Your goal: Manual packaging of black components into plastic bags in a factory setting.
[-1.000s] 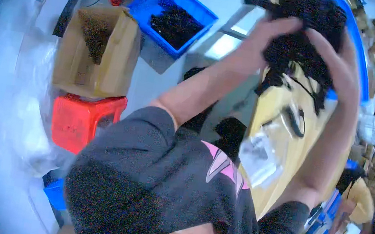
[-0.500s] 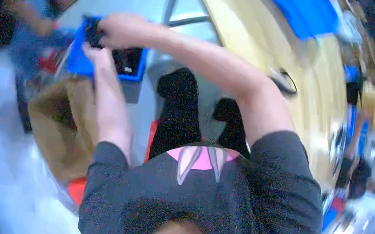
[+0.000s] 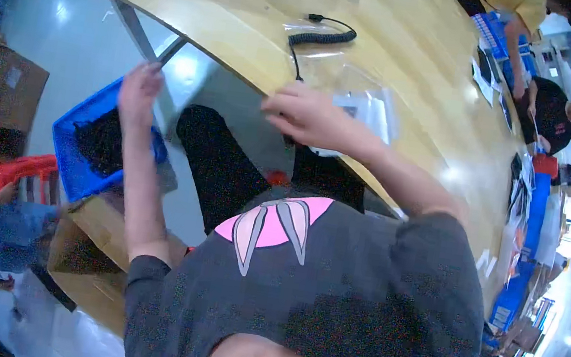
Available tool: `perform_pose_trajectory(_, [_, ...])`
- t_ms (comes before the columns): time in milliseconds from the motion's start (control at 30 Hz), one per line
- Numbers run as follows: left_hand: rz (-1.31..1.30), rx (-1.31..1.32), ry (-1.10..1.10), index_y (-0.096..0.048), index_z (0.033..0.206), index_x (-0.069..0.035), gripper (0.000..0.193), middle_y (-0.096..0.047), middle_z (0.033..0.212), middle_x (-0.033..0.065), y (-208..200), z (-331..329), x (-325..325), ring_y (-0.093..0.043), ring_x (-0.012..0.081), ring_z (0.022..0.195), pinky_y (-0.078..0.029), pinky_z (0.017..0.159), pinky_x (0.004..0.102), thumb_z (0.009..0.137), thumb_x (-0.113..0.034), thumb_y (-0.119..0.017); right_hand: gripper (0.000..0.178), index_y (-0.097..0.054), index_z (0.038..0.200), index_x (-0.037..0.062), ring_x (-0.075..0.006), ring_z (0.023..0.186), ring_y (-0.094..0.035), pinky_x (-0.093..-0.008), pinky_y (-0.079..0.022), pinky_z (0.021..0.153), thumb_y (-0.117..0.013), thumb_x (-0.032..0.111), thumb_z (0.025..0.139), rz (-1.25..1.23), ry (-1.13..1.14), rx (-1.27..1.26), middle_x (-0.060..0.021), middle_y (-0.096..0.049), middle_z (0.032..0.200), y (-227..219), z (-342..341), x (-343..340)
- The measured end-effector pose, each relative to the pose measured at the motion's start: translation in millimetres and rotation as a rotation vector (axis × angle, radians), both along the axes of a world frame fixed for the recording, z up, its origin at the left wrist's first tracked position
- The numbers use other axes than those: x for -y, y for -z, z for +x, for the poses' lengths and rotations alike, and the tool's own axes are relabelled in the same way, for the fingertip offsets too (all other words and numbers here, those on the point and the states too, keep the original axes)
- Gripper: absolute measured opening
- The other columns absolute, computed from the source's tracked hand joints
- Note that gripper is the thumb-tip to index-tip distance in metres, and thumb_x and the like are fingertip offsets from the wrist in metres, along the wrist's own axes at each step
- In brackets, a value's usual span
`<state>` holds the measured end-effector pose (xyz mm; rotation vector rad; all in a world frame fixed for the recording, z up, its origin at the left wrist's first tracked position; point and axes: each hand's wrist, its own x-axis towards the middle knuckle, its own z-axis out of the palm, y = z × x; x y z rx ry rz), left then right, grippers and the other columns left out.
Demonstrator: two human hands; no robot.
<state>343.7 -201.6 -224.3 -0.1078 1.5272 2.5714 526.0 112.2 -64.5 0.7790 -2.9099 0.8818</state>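
My left hand (image 3: 139, 94) is raised at the inner rim of a blue bin (image 3: 72, 172). Its fingers look pinched together, and I cannot make out what is between them. Tangled black cables (image 3: 100, 143) or similar dark parts lie in the bin. At the table's near edge is my right hand (image 3: 306, 116), fingers curled; anything inside them is hidden. A black coiled cable (image 3: 325, 37) rests on the table just beyond it, one end running down toward the hand. Beside the wrist lies a clear plastic bag (image 3: 376, 114) with something pale in it.
A wooden table (image 3: 420, 66) stretches ahead and right. Open cardboard boxes (image 3: 98, 224) stand left of my legs, and another box (image 3: 12, 82) is farther left. A person in blue (image 3: 17, 223) sits beside a red object (image 3: 19, 172). Other people (image 3: 557, 116) are across the table.
My view has turned right. My right hand has left the bin and moved to the table edge by the coiled cable. My left hand has lifted from inside the bin to its rim.
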Motion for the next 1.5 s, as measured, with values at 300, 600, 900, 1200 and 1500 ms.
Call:
perform_pose_trajectory(300, [-0.828,-0.76,0.451,-0.059,0.126,-0.002,0.049,-0.066,0.104,0.0142,-96.8,170.8,-173.5,-0.066,0.0235,0.089,-0.053,0.081,0.0345,0.084,-0.022,-0.074,0.029,-0.065,0.112,0.0028,-0.0359,0.105,-0.059,-0.0425,-0.047,0.093,-0.067,0.015,0.085,0.09,0.568,-0.335,-0.0195,-0.062,0.112,20.0,90.7,-143.3])
perform_pose_trajectory(600, [-0.854,-0.556,0.414,-0.055,0.13,-0.003,0.056,-0.06,0.09,0.0104,-92.5,207.9,-219.4,-0.061,0.0175,0.074,-0.052,0.071,0.031,0.078,-0.012,-0.075,0.055,-0.058,0.129,0.0082,-0.0399,0.123,-0.048,-0.0472,-0.038,0.106,-0.073,0.031,0.081,0.165,0.604,-0.159,-0.0222,-0.054,0.131,56.5,111.1,-183.0])
perform_pose_trajectory(900, [-0.951,-0.814,0.312,-0.065,0.109,-0.002,0.029,-0.062,0.103,0.0176,-114.9,182.9,-236.6,-0.062,0.032,0.099,-0.05,0.084,0.0405,0.084,-0.016,-0.068,0.055,-0.061,0.127,0.0097,-0.0411,0.124,-0.051,-0.0476,-0.041,0.105,-0.075,0.033,0.079,0.178,0.629,-0.148,-0.0231,-0.054,0.135,49.4,127.6,-251.8])
perform_pose_trajectory(1200, [-1.164,-0.776,-0.036,-0.063,0.117,-0.001,0.044,-0.059,0.118,0.0186,-97.5,57.1,-254.3,-0.053,0.0373,0.114,-0.044,0.099,0.0461,0.082,-0.026,-0.071,0.04,-0.065,0.117,0.0074,-0.0375,0.114,-0.056,-0.0472,-0.046,0.096,-0.072,0.024,0.081,0.423,0.733,-0.061,-0.0189,-0.061,0.122,17.4,113.2,-308.9])
perform_pose_trajectory(1500, [-1.35,-0.829,-0.066,-0.069,0.111,-0.007,0.045,-0.061,0.122,0.0133,-67.1,42.4,-278.8,-0.053,0.0332,0.118,-0.043,0.102,0.0448,0.077,-0.037,-0.076,0.036,-0.064,0.12,0.0089,-0.0363,0.121,-0.053,-0.0441,-0.042,0.104,-0.069,0.019,0.085,-0.041,0.321,-0.037,-0.018,-0.058,0.127,17.6,12.0,-200.4])
